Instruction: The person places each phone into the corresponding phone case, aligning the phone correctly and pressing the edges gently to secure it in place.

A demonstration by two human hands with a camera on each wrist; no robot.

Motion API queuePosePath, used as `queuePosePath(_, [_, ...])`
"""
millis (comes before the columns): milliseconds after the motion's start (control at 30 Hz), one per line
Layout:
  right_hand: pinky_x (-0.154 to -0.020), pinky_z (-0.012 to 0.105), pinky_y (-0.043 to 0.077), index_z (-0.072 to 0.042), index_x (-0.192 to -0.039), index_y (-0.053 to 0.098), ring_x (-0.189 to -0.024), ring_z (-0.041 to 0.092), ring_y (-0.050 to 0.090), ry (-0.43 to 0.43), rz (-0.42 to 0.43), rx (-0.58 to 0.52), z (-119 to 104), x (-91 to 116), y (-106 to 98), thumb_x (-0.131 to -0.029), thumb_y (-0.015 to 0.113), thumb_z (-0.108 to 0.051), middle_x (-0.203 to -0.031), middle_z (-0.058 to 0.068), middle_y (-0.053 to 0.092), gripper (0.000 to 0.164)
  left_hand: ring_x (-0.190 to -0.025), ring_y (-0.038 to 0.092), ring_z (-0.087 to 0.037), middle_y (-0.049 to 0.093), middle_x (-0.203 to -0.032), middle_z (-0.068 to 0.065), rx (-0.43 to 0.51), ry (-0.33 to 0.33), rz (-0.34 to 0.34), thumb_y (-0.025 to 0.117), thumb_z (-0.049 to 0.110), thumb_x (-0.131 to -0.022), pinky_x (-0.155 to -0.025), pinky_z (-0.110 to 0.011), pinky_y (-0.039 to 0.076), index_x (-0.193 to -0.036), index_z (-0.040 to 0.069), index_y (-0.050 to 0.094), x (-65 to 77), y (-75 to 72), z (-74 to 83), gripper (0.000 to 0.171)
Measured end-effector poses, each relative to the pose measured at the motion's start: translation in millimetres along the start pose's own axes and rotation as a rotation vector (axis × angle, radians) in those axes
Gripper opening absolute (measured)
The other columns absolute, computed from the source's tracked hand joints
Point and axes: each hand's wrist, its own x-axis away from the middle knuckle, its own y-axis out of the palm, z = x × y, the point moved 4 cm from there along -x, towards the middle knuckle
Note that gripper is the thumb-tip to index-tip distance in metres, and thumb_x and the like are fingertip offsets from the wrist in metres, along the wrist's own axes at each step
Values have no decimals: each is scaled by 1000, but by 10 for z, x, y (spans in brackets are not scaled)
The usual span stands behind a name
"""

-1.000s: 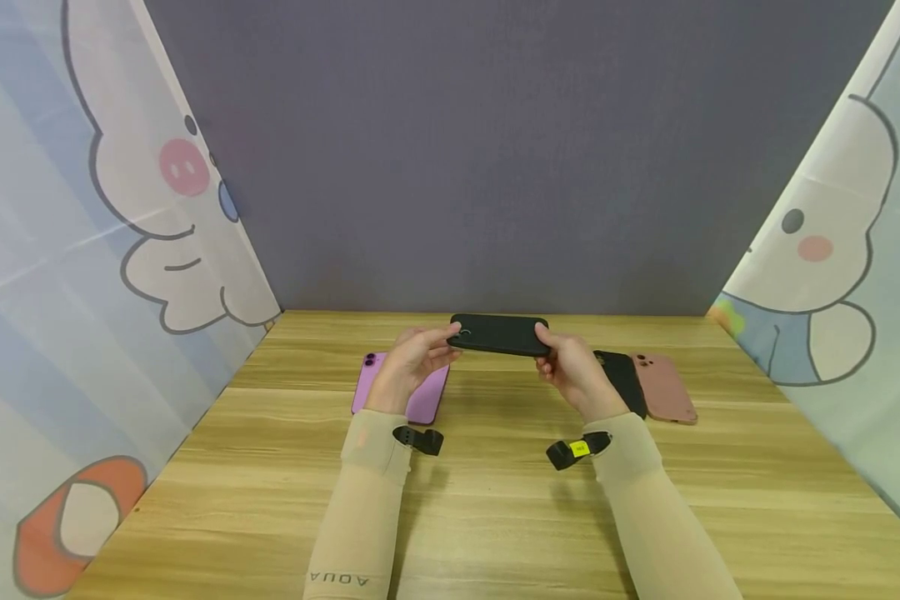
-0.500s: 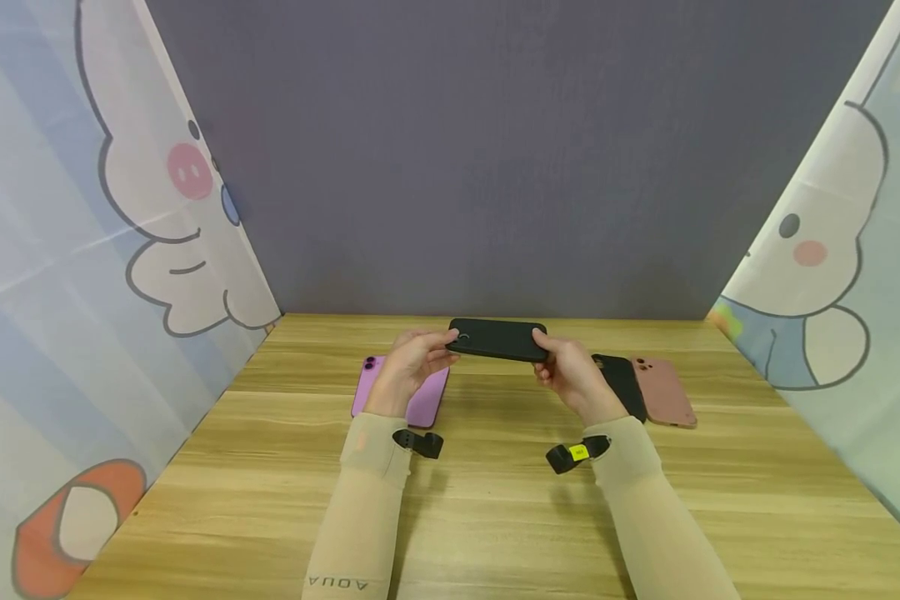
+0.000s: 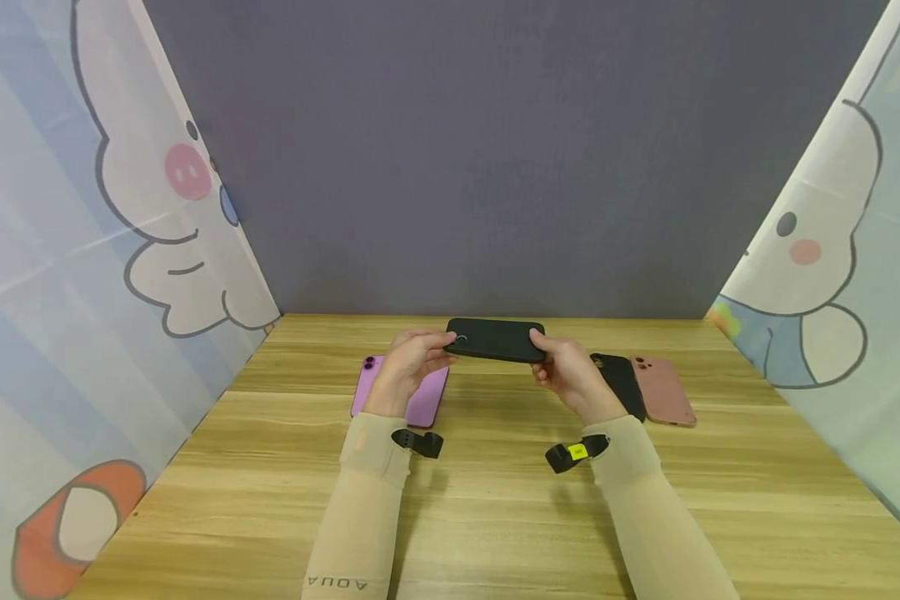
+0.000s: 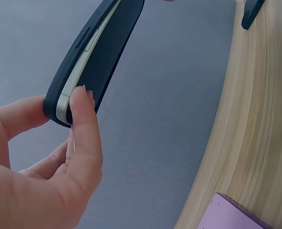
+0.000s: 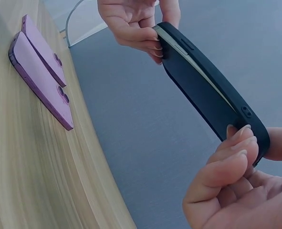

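Phone (image 3: 495, 340) barely shifted | left hand (image 3: 412, 365), right hand (image 3: 574, 373) pinch ends | wood table (image 3: 487, 525) (grey backdrop (image 3: 480, 167))

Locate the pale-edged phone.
The pale-edged phone is in the black case, raised above the wooden table, just right of the head view's centre, between the left hand and the right hand, which grip its opposite ends.

A pale-edged phone (image 5: 198, 90) sits partly inside a raised black case (image 3: 498, 341).

I'm counting two purple phones (image 5: 39, 78), one dark-screened phone (image 4: 105, 52), two black cases (image 3: 498, 342) and one pink case (image 3: 664, 390).
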Motion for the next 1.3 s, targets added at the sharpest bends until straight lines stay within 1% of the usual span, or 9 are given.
queuePosePath(133, [-60,27,40,-9,-97,66,-57,13,44,-1,4,18,0,4,5,-106,55,-34,-66,1,55,29,-71,69,-18,71,-88,-9,-10,-3,-2,71,-5,-90,-99,-51,52,-99,-6,68,-6,-3,-9,9])
queuePosePath(200, [-60,27,40,-9,-97,65,-58,13,44,-2,10,28,-2,7,9,-107,54,-34,-66,1,55,29,-72,70,-18,72,-89,-10,-19,-5,-5,70,-6,-90,-97,-50,53,-100,-7,69,-6,-5,-12,10])
queuePosePath(433, [-61,27,41,-6,-105,64,-59,13,45,2,12,45,-5,8,3,-107,54,-33,-69,1,55,28,-70,68,-16,70,-87,-8,-33,-15,-13,68,-7,-92,-77,-35,61,-97,-5,67,-5,-1,-11,5])
queuePosePath(533, [-61,27,41,-5,-105,63,-60,13,45,2,6,47,-4,6,-2,-107,55,-33,-70,0,55,29,-68,67,-16,70,-87,-8,-29,-15,-9,68,-7,-92,-75,-34,61,-97,-7,67,-7,1,-7,5])
queuePosePath(800, [-60,26,41,-5,-101,62,-60,12,46,-11,-16,51,-2,3,-14,-107,54,-30,-70,1,55,27,-73,65,-17,67,-92,-7,-33,-20,-10,70,-2,-93,-82,-35,59,-104,-7,67,-9,13,-14,13])
queuePosePath(933, [-60,26,41,-5,-102,61,-59,12,46,-3,-6,47,1,4,-18,-108,53,-31,-71,1,55,28,-77,64,-18,65,-99,-8,-50,-30,-19,73,3,-93,-86,-36,58,-109,-5,67,-6,7,-17,19])
queuePosePath(1067, [-60,26,41,-6,-102,62,-59,12,45,-3,2,39,-5,4,-21,-107,54,-31,-70,1,54,27,-78,64,-18,63,-100,-8,-52,-38,-23,75,5,-92,-90,-38,57,-108,-4,66,-15,-2,-20,21])
queuePosePath(1167, [-60,26,41,-7,-99,63,-59,12,45,-5,1,38,-3,-1,-21,-107,55,-31,-71,1,54,26,-76,63,-17,64,-98,-8,-45,-43,-12,75,2,-91,-87,-36,58,-111,-6,64,-9,-1,-20,24])
queuePosePath(1300, [-60,27,42,-9,-92,63,-60,13,46,-7,0,46,12,-9,-12,-106,56,-30,-72,2,54,26,-73,63,-15,65,-98,-9,-39,-42,15,73,-3,-90,-80,-33,60,-122,-11,60,3,-3,-17,35])
